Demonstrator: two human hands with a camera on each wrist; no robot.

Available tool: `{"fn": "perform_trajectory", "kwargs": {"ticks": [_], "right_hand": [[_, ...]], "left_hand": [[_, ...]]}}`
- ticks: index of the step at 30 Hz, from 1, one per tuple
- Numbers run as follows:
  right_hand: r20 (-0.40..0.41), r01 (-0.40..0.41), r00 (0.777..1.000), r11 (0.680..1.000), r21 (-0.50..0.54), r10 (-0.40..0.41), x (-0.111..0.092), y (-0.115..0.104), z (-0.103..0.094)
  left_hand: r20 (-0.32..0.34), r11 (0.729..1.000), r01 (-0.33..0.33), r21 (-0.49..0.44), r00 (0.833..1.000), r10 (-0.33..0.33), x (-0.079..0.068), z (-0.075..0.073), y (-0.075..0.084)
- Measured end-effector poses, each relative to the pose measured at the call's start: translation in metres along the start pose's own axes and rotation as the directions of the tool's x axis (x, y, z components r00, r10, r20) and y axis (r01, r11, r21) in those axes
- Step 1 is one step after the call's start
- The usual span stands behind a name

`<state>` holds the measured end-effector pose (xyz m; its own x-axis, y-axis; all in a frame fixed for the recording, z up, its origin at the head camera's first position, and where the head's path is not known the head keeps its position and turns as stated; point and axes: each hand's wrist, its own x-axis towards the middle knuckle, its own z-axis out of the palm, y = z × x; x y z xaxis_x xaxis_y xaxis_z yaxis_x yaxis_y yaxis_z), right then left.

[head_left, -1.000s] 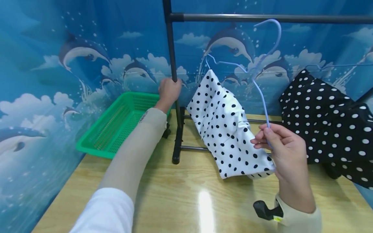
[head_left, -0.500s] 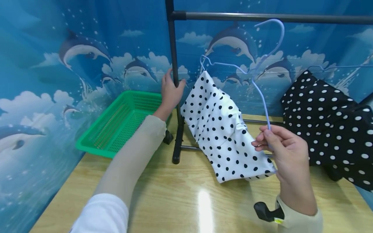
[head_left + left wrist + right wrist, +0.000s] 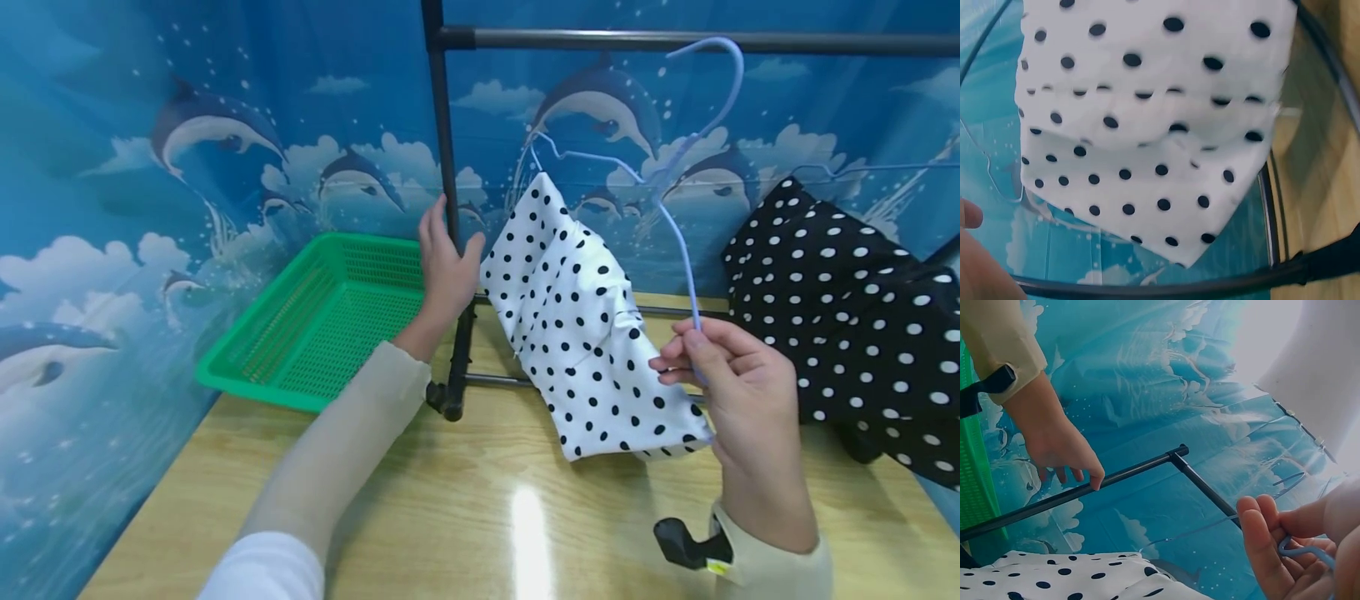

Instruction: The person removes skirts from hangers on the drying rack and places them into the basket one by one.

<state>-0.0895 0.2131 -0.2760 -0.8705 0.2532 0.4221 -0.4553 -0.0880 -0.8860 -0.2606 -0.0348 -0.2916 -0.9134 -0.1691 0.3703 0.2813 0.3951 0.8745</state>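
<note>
My right hand point(image 3: 746, 396) pinches the lower wire of a light purple clothes hanger point(image 3: 686, 258) between thumb and fingers. A white garment with black dots point(image 3: 577, 333) hangs from the hanger, its far corner over the hanger's other arm. The hanger's hook overlaps the top bar in the head view; whether it touches is unclear. My left hand point(image 3: 450, 275) is beside the black rack post point(image 3: 441, 117), fingers extended and thumb apart, gripping nothing. In the right wrist view, the left hand point(image 3: 1060, 444) overlaps the post; contact cannot be told.
A green plastic basket point(image 3: 212, 371) stands left of the rack on the wooden table point(image 3: 420, 508). A black garment with white dots point(image 3: 847, 308) hangs on another hanger at the right. The rack's top bar point(image 3: 600, 39) runs across the back, before a blue dolphin-print curtain point(image 3: 315, 50).
My left hand has let go of the rack post, its fingers straightening, and moved slightly down. My right hand keeps its pinch, while the hanger's hook has shifted a little right and up.
</note>
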Motion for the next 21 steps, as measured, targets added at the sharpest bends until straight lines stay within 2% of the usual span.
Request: {"fn": "perform_trajectory", "kwargs": {"ticks": [3, 7, 12, 15, 18, 21], "right_hand": [[-0.009, 0.008, 1.000, 1.000, -0.009, -0.008, 0.000, -0.001, 0.000], [-0.007, 0.037, 0.999, 0.999, -0.021, -0.037, 0.000, -0.002, -0.001], [-0.004, 0.058, 0.998, 0.998, -0.015, -0.058, 0.000, -0.003, -0.002], [-0.010, 0.050, 0.999, 0.999, 0.002, -0.050, 0.001, -0.003, -0.002], [-0.021, 0.033, 0.999, 0.999, 0.002, -0.033, 0.000, -0.003, -0.002], [-0.029, 0.019, 0.999, 1.000, 0.000, -0.019, -0.001, -0.003, -0.002]], "left_hand": [[0.028, 1.000, -0.008, -0.023, 1.000, 0.009, -0.014, 0.002, -0.001], [0.106, 0.997, 0.029, -0.070, 0.994, -0.021, -0.032, 0.007, -0.003], [0.206, 0.976, 0.177, -0.127, 0.967, -0.148, -0.047, 0.017, -0.007], [0.248, 0.939, 0.303, -0.164, 0.934, -0.258, -0.052, 0.024, -0.010], [0.288, 0.888, 0.418, -0.190, 0.889, -0.357, -0.057, 0.029, -0.015], [0.316, 0.842, 0.505, -0.190, 0.843, -0.434, -0.062, 0.032, -0.024]]}}
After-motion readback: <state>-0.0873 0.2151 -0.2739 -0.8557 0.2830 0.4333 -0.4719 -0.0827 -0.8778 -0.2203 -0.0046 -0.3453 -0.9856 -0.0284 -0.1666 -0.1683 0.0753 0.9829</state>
